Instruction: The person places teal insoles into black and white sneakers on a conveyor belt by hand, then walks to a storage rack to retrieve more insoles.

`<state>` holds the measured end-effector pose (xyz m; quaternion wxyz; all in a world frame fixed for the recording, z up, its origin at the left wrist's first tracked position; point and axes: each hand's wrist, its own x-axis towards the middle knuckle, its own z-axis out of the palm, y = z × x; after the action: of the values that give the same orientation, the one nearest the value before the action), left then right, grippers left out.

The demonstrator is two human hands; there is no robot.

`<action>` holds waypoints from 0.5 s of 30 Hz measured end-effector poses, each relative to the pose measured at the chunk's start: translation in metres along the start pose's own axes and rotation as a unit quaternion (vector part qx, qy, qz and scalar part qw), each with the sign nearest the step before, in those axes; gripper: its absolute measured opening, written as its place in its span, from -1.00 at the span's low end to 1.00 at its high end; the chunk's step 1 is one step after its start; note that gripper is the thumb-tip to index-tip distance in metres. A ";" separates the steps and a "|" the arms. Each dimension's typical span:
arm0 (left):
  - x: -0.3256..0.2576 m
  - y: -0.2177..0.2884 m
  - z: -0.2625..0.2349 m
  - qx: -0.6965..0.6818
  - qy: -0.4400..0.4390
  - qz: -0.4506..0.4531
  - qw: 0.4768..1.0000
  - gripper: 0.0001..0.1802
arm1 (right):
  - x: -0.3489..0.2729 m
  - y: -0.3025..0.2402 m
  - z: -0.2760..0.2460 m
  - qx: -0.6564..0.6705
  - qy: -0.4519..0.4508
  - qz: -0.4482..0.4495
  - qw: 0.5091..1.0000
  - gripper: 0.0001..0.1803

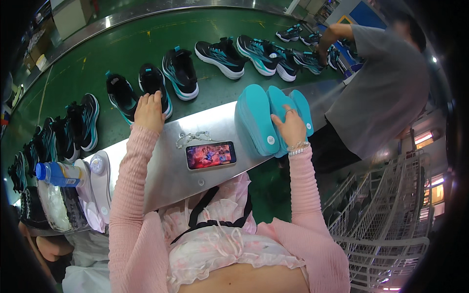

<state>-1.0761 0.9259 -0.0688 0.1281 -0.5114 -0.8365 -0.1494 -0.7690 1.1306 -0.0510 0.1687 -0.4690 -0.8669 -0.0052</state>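
My left hand [149,111] reaches across the metal ledge [161,166] and rests on a black and teal sneaker [155,85] on the green conveyor belt [97,58]. My right hand [291,128] has its fingers on a teal insole within a stack of teal insoles [259,119] standing on edge on the ledge. Both arms wear pink sleeves, and the right wrist has bead bracelets.
A phone [210,155] with a lit screen and a chain lie on the ledge. Several more sneakers line the belt. A plastic bottle [58,174] and white insoles [97,188] sit left. Another person [381,83] in grey works at right, beside wire racks [381,229].
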 end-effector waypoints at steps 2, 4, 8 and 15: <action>0.014 -0.014 0.014 0.010 -0.111 -0.032 0.993 -0.56 | -0.004 -0.017 -0.005 0.010 -0.034 0.013 0.999 -0.42; 0.021 -0.018 0.024 -0.020 -0.148 -0.060 0.987 -0.51 | -0.003 -0.020 -0.002 -0.005 -0.054 0.001 0.999 -0.42; 0.027 0.007 0.028 -0.070 -0.096 -0.080 0.990 -0.55 | 0.004 -0.008 -0.005 -0.053 -0.031 0.014 0.998 -0.39; 0.026 -0.005 0.011 -0.201 0.153 -0.097 0.963 -0.48 | 0.012 0.017 -0.011 -0.030 -0.238 0.135 0.961 -0.04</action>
<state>-1.0929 0.9489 -0.0698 0.1345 -0.4143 -0.8052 -0.4024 -0.7583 1.1479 -0.0396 -0.0576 -0.5742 -0.8101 0.1033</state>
